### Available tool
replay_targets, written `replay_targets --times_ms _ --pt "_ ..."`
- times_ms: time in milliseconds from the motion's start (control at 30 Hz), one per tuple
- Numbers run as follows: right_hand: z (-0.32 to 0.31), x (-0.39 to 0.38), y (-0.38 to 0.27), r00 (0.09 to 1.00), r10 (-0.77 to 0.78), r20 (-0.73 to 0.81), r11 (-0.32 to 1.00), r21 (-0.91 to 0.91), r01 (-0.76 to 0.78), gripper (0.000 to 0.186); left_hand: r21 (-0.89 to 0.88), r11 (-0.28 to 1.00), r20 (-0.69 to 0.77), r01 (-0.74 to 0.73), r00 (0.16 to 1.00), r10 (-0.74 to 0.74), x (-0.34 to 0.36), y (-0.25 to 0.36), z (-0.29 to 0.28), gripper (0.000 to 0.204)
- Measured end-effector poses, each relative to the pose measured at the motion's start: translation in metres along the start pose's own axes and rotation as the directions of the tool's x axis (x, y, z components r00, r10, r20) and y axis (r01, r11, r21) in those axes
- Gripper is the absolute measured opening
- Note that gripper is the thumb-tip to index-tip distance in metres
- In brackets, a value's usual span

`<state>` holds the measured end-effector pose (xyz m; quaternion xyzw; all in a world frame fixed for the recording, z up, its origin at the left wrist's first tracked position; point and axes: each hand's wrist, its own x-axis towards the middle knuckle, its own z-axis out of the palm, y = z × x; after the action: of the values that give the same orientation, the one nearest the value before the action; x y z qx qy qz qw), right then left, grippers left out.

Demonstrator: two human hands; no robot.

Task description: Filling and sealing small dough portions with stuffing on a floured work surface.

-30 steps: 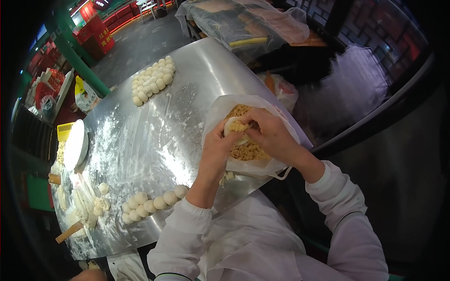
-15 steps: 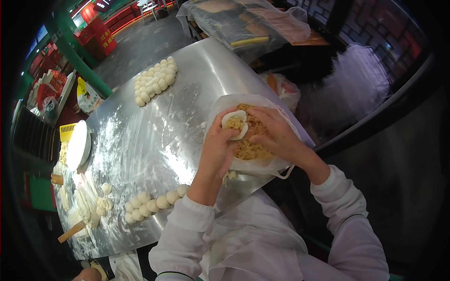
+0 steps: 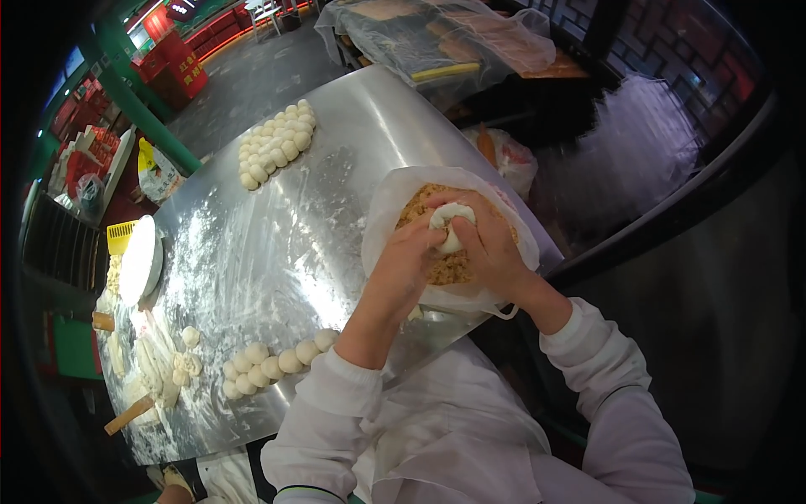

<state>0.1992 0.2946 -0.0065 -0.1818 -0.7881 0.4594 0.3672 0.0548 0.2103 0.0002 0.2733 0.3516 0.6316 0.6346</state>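
Observation:
Above a plastic bag [image 3: 512, 290] of crumbly golden filling [image 3: 449, 269], my left hand [image 3: 413, 252] and my right hand [image 3: 495, 252] are closed together around a white dough wrapper [image 3: 449, 217], its rim gathered. My thumbs press at its opening, and some fingertips are hidden behind it. The bag sits on a floury steel table [image 3: 227, 286]. Left of my forearm lie a row of dough balls [image 3: 290, 361] and a loose heap of dough [image 3: 155, 353]. A larger group of dough pieces [image 3: 277, 143] rests toward the back.
At the left stand a white bowl [image 3: 141, 260], a yellow basket [image 3: 119, 235] and wooden-handled tools [image 3: 126, 416]. A plastic-covered rack [image 3: 437, 42] is behind the table, a bag [image 3: 512, 160] beside it. Part of another person [image 3: 175, 489] shows at the lower left.
The dough wrapper has moved right and turned. It showed filling in a wide opening earlier; now its edges are drawn in, and my right fingers have closed around it.

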Motion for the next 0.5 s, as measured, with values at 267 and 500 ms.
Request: replay_targets --times_ms 267,500 --pt "0.009 0.007 -0.005 0.972 -0.231 0.041 0.942 -0.24 0.234 0.025 0.316 0.949 -0.152 0.02 0.988 0.03 -0.01 -0.007 -0.001 0.03" --pt "0.014 0.008 -0.01 0.941 -0.303 0.149 0.858 -0.386 0.338 0.022 -0.154 0.987 -0.128 -0.041 0.992 0.022 -0.023 -0.001 -0.005 0.034"
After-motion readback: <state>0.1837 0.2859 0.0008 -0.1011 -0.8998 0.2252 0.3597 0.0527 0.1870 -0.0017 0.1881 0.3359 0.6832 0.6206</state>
